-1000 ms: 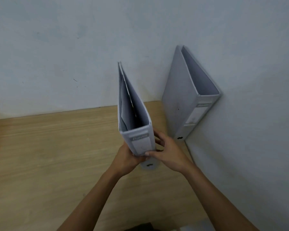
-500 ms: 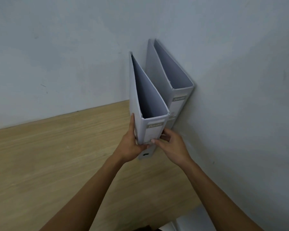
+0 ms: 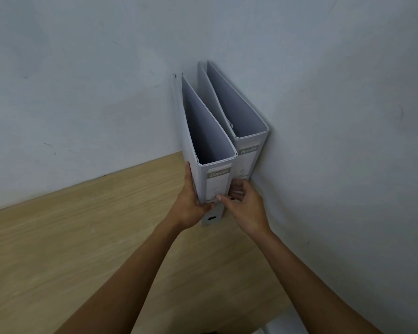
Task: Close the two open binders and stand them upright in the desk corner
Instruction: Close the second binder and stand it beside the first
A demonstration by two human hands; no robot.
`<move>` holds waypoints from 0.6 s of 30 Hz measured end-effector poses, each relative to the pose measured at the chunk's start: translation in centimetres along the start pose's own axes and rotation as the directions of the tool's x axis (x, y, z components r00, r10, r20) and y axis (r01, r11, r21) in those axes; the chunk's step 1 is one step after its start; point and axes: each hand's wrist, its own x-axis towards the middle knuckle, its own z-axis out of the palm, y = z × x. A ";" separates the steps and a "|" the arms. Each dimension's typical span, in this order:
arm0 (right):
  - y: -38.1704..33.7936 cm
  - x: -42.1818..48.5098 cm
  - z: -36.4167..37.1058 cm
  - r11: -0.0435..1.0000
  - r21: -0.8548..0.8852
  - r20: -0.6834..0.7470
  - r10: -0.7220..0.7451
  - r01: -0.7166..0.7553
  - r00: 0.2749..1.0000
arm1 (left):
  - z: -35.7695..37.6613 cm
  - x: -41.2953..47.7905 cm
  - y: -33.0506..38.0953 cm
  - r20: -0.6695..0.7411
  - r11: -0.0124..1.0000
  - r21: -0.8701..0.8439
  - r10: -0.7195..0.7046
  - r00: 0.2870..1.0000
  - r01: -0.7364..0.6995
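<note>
Step in hand: seating the second pale grey cardboard lever-arch binder [image 3: 215,179] upright on the light wood-grain tabletop [image 3: 82,237], touching the matching first grey binder [image 3: 247,150], which stands in the corner against the pale wall [image 3: 336,116]. Left hand [image 3: 191,201] lies flat on its left cover; right hand [image 3: 244,203] pinches the spine's lower edge, fingers [image 3: 223,197] narrow. Next, judged: release without tipping it.
</note>
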 end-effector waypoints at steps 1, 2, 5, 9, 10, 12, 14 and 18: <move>0.1 0.3 -0.1 1.000 -0.003 0.004 0.004 -0.004 1.000 | 0.0 0.2 0.1 -0.002 1.000 0.006 -0.003 1.000 0.003; 0.3 0.6 -0.2 1.000 -0.005 0.006 0.009 -0.009 1.000 | 0.1 0.4 0.2 -0.007 1.000 0.010 -0.007 1.000 0.008; 0.8 1.5 -0.5 1.000 -0.014 0.004 0.026 -0.025 1.000 | 0.1 1.0 0.3 -0.014 1.000 0.007 -0.014 1.000 0.014; 1.1 2.5 -0.4 1.000 -0.025 -0.031 0.016 -0.017 0.999 | 0.0 1.7 0.0 -0.020 0.999 0.015 -0.029 0.999 0.029; 1.2 2.7 -0.4 0.999 -0.028 -0.042 0.018 -0.019 0.999 | 0.0 1.8 -0.1 -0.022 0.999 0.017 -0.033 0.999 0.034; 1.3 3.1 -0.3 0.999 -0.040 -0.060 0.024 -0.026 0.998 | 0.2 2.2 -0.2 -0.032 0.999 0.023 -0.046 0.998 0.047; 1.4 3.4 -0.2 0.998 -0.062 -0.075 0.019 -0.024 0.997 | 0.3 2.5 -0.1 -0.039 0.998 0.020 -0.051 0.998 0.052; 1.6 3.6 0.1 0.997 -0.065 -0.106 0.022 -0.029 0.994 | 0.4 3.0 -0.2 -0.025 0.999 0.032 -0.038 0.999 0.038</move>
